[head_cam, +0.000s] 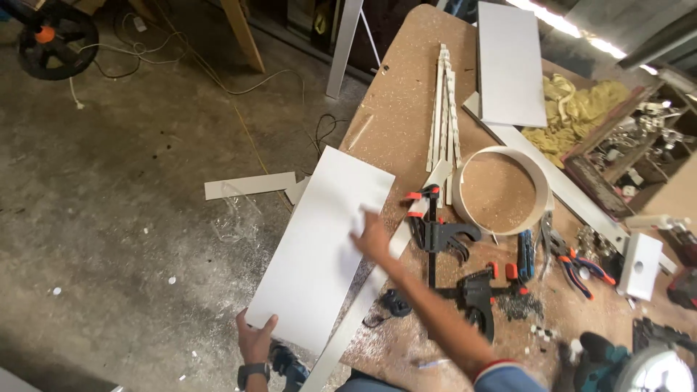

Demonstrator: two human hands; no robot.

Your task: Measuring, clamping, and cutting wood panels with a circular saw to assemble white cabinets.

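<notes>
Left hand (255, 341) grips the near corner of the white panel (319, 247), fingers curled over its edge. Right hand (372, 238) lies on the panel's far right edge, blurred; looks flat with fingers spread, can't confirm. Panel overhangs the counter (396, 109) edge, tilted above the floor. Black-and-orange bar clamps (439, 236) sit just right of it, white edge-banding coil (501, 190) beyond.

My left hand (255, 341) holds the corner of a big white board (319, 247). My right hand (372, 239) rests flat on it (clamps (443, 236) lie nearby on the desk (396, 109)).
</notes>
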